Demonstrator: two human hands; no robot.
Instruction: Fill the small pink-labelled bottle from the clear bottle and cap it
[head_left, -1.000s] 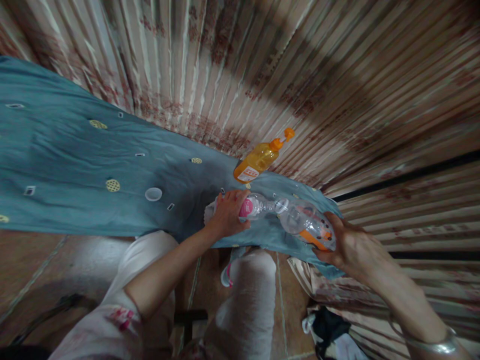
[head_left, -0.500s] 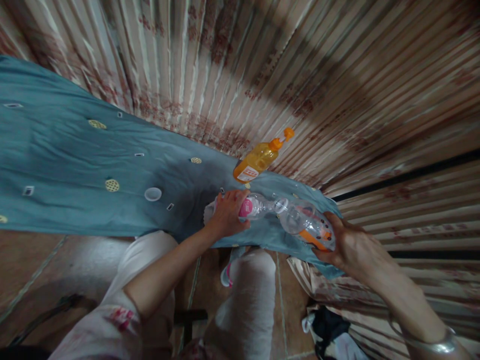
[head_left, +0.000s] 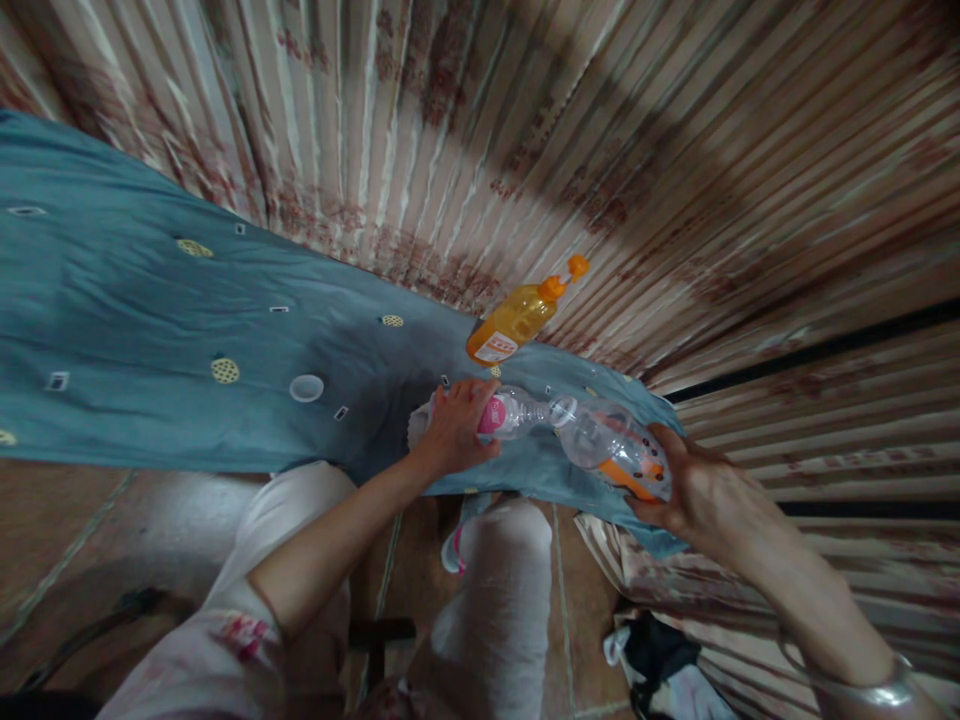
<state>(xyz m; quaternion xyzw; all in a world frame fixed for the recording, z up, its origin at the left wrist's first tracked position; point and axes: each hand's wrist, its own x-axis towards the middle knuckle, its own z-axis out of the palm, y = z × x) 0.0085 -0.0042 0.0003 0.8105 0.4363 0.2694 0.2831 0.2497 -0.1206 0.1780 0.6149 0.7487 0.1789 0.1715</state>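
Observation:
My left hand [head_left: 455, 428] is wrapped round a clear plastic bottle [head_left: 516, 412] with a pink label. That bottle stands on the blue cloth, its mouth toward a second bottle. My right hand [head_left: 686, 480] grips the base end of this clear bottle with an orange label [head_left: 616, 452], tilted so that its neck meets the mouth of the first. Whether liquid runs between them I cannot tell. Behind them stands an orange pump bottle [head_left: 510, 325] with yellow liquid. Left of my left hand a small white cap or shallow cup [head_left: 306, 388] lies on the cloth.
The blue patterned cloth [head_left: 150, 330] covers a long narrow surface. A pleated curtain [head_left: 420, 150] hangs right behind it. My knees [head_left: 495, 600] are close to the near edge. Dark and white fabric [head_left: 660, 660] lies on the tiled floor at lower right.

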